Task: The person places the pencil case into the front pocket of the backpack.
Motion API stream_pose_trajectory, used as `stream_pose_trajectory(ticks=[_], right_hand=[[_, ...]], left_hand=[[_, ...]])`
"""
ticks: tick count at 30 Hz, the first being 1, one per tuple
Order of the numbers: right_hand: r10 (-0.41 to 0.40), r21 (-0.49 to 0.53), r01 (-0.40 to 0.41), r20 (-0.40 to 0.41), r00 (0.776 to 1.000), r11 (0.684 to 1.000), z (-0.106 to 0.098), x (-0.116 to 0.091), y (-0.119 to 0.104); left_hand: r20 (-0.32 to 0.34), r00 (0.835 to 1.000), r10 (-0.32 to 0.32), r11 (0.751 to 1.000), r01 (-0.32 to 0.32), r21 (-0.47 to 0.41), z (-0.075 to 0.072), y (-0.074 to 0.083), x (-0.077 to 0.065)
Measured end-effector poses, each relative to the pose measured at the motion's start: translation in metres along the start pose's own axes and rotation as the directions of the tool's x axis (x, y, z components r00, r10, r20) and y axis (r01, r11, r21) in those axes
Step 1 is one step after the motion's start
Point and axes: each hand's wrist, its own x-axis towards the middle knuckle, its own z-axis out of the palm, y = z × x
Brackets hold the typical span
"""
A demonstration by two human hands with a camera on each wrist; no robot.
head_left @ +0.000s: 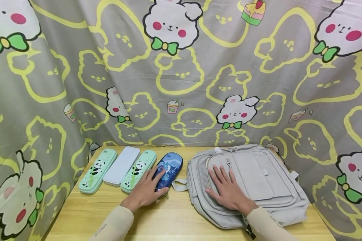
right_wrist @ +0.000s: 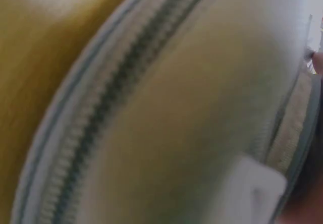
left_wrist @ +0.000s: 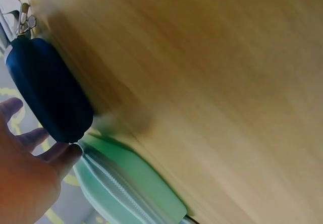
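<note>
In the head view my left hand (head_left: pixel 147 188) lies with spread fingers at a dark blue pencil case (head_left: pixel 172 167) printed with a sea design. Its thumb is by the case's near end. The left wrist view shows the blue case (left_wrist: pixel 48 88), with its zip pull at one end, beside the fingers of the left hand (left_wrist: pixel 30 168). My right hand (head_left: pixel 229 189) rests, fingers spread, on a light grey backpack (head_left: pixel 253 170) lying flat. The right wrist view has the backpack's zip (right_wrist: pixel 116 88) close up and blurred; little of that hand shows there.
Left of the blue case lie two green panda pencil cases, one outermost (head_left: pixel 98 172) and one nearer (head_left: pixel 140 169), with a plain white case (head_left: pixel 122 165) between them. A patterned curtain (head_left: pixel 181 83) hangs around the wooden table (head_left: pixel 169 221).
</note>
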Motion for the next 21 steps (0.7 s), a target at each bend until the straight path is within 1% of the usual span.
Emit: stream_pose_trajectory(ticks=[7, 13, 17, 19, 21], right_hand=[[0.007, 0.018, -0.007, 0.013, 1.0, 1.0, 0.002, -0.002, -0.001], [0.005, 0.026, -0.006, 0.013, 1.0, 1.0, 0.003, -0.002, 0.0], [0.004, 0.034, -0.004, 0.016, 1.0, 0.999, 0.003, -0.002, -0.001], [0.0, 0.037, 0.0, 0.005, 1.0, 0.999, 0.003, -0.002, -0.002], [-0.011, 0.042, 0.012, -0.026, 1.0, 0.999, 0.003, -0.003, -0.002]], left_hand=[[0.0, 1.0, -0.002, 1.0, 0.002, 0.015, 0.007, -0.003, 0.0], [-0.016, 1.0, 0.009, 1.0, -0.009, 0.025, 0.009, -0.005, 0.0], [-0.016, 1.0, 0.001, 1.0, -0.001, 0.014, 0.01, -0.004, -0.001], [-0.013, 1.0, -0.005, 1.0, 0.005, 0.012, 0.01, -0.004, -0.001], [-0.011, 1.0, -0.006, 1.0, 0.007, 0.013, 0.011, -0.004, -0.001]])
